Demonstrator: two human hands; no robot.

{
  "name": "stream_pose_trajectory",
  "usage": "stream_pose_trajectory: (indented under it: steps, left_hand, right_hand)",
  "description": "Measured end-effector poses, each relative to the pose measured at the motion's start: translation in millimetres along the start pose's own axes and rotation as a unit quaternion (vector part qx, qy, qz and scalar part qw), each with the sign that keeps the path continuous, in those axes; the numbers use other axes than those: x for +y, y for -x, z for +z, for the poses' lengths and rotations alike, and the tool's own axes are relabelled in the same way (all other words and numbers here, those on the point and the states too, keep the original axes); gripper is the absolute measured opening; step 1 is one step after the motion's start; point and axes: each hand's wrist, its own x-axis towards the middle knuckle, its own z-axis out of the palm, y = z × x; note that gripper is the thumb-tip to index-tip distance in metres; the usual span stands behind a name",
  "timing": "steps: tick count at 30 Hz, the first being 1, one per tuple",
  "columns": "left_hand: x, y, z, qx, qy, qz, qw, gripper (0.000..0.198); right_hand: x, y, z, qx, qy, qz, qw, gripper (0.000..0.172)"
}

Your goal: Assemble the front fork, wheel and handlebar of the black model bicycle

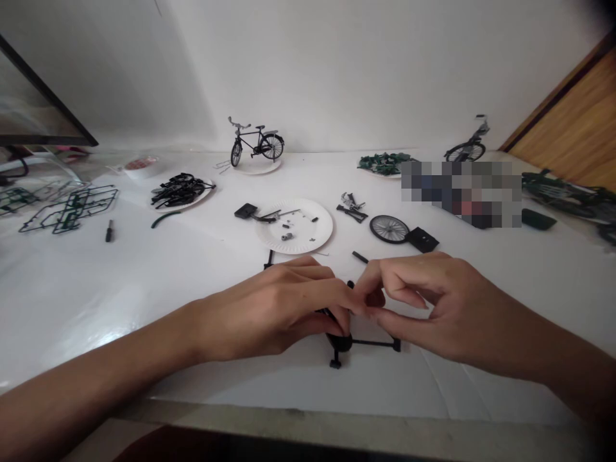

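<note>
The left hand (274,311) curls over the hub of a black plastic model-bicycle frame piece (373,343), while the right hand (418,301) pinches in from the other side, its grip partly hidden. The piece's long arm runs rightward along the white-covered worktop (96,308), under the right hand and nearer it than the left. Beyond lie a paper plate (320,234) of small parts and a spoked wheel (389,229).
</note>
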Motion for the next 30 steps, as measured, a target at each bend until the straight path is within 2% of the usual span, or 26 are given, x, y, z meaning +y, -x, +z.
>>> stream_pose_trajectory:
  steps: [4,7,10,13,16,19,26,30]
  left_hand:
    - [2,2,1.6,0.002,0.004,-0.020,1.000,0.028]
    - [1,3,2.3,0.005,-0.012,-0.025,1.000,0.028]
    - [1,3,0.0,-0.006,-0.070,0.010,0.997,0.022]
    - [3,2,-5.2,-0.054,-0.131,0.062,0.988,0.019]
    - [5,0,-9.4,-0.085,-0.151,0.076,0.982,0.018]
    - [5,-1,-9.0,-0.087,-0.133,0.061,0.985,0.017]
    - [-7,0,-5.8,-0.050,-0.008,0.008,0.999,0.011]
    - [-10,0,-7.6,-0.058,0.006,-0.020,0.998,0.016]
  right_hand:
    - [-1,0,1,0.004,0.011,-0.019,1.000,0.042]
    - [-1,0,2,0.004,0.005,-0.009,1.000,0.043]
    - [-1,0,2,0.003,-0.002,0.005,1.000,0.041]
    - [0,0,1,0.016,-0.014,0.013,1.000,0.042]
    - [0,0,1,0.035,-0.021,0.024,0.999,0.042]
    - [0,0,1,0.040,-0.015,0.031,0.999,0.042]
    - [-2,0,2,0.014,-0.020,0.012,1.000,0.041]
    - [1,3,6,0.022,0.015,-0.061,0.998,0.039]
